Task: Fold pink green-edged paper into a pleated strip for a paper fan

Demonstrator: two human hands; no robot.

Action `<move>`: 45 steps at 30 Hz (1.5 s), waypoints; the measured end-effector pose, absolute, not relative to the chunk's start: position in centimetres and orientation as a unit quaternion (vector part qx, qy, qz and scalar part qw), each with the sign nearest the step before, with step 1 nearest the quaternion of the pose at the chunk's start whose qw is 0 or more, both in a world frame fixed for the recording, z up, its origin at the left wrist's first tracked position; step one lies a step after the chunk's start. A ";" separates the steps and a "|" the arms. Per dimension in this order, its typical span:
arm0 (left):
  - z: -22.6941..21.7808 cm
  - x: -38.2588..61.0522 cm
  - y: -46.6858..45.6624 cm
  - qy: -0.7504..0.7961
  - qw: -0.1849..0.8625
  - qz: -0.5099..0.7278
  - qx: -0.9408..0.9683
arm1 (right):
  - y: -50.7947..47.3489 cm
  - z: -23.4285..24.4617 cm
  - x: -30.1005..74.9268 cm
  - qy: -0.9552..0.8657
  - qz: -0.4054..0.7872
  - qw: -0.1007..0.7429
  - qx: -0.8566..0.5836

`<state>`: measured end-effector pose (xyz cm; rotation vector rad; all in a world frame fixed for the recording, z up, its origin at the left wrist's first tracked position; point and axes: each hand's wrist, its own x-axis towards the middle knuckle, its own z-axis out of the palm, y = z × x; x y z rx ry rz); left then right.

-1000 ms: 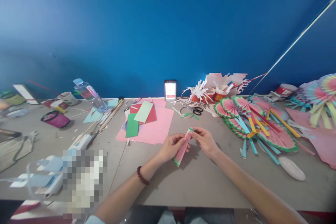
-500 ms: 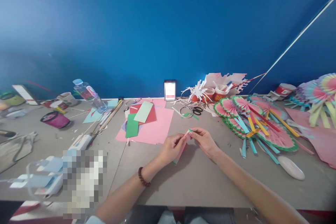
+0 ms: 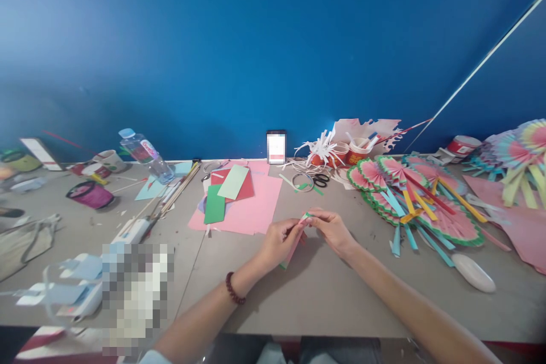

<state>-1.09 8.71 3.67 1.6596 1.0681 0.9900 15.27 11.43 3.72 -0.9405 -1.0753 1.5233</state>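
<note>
— Noticed what around the left hand [image 3: 277, 244] and the right hand [image 3: 335, 230]?

— Saw a grey table [image 3: 341, 310] beneath both, with a plain blue wall [image 3: 256, 57] beyond. Spotted pink sheets [image 3: 267, 199] ahead and left of the left hand, a green card [image 3: 214, 203] on top, and a clear bottle [image 3: 147, 152] farther out to the left. Found scissors [image 3: 321, 180] beyond the right hand, and pleated fans [image 3: 371, 173] to the right of it.

— Failed to make out what?

— Lost one patch to pixel blocks [image 3: 139, 298], well left of the left hand. Could not read the phone screen [image 3: 276, 147] ahead of the hands, also pixelated. Saw more fans [image 3: 529, 136] cut off at the far right. Could not count the layers of the folded strip [image 3: 292, 252], partly covered by the left thumb and fingers.

— And located that strip where?

— Found it between the hands, pink with green ends, top at the fingertips, lower end slanting back toward the body, beside the left palm. Saw the left hand curled nearly closed, pinching the strip, and the right hand half curled, thumb and forefinger together on the top end. Could not judge the firmness of either grip.
</note>
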 end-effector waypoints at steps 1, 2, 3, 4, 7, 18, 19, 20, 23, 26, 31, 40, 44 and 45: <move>3.6 -1.1 8.7 0.430 0.451 0.403 0.670 | 11.4 3.7 15.3 -0.449 0.630 0.501 -0.389; 3.5 -1.1 8.7 0.427 0.451 0.406 0.670 | 11.4 3.7 15.3 -0.454 0.629 0.499 -0.388; 3.5 -1.1 8.7 0.425 0.450 0.408 0.671 | 11.4 3.7 15.4 -0.458 0.627 0.498 -0.386; 3.5 -1.1 8.7 0.424 0.448 0.410 0.672 | 11.4 3.7 15.4 -0.463 0.626 0.497 -0.384; 3.5 -1.1 8.6 0.429 0.437 0.413 0.674 | 11.4 3.7 15.3 -0.472 0.623 0.494 -0.380; 4.0 -1.0 8.4 0.442 0.408 0.406 0.688 | 11.3 3.3 15.3 -0.440 0.646 0.497 -0.377; 4.0 -1.0 8.4 0.443 0.404 0.403 0.691 | 11.3 3.3 15.3 -0.438 0.647 0.496 -0.378; 4.0 -1.0 8.3 0.443 0.400 0.400 0.696 | 11.2 3.3 15.3 -0.437 0.648 0.495 -0.379; 4.1 -1.0 8.2 0.440 0.388 0.395 0.706 | 11.1 3.6 15.2 -0.426 0.654 0.493 -0.385; 4.3 -1.0 8.2 0.443 0.382 0.390 0.711 | 11.0 4.0 15.1 -0.406 0.663 0.493 -0.391; 4.1 -1.0 8.1 0.442 0.376 0.391 0.715 | 10.9 4.1 15.0 -0.393 0.673 0.497 -0.382; 4.2 -1.0 8.0 0.439 0.376 0.390 0.717 | 10.9 4.0 15.1 -0.388 0.691 0.489 -0.366; 4.5 -0.9 7.9 0.430 0.380 0.395 0.717 | 10.8 4.2 15.1 -0.389 0.704 0.481 -0.348; 4.5 -0.8 7.8 0.432 0.381 0.395 0.716 | 10.8 4.2 15.1 -0.389 0.704 0.481 -0.349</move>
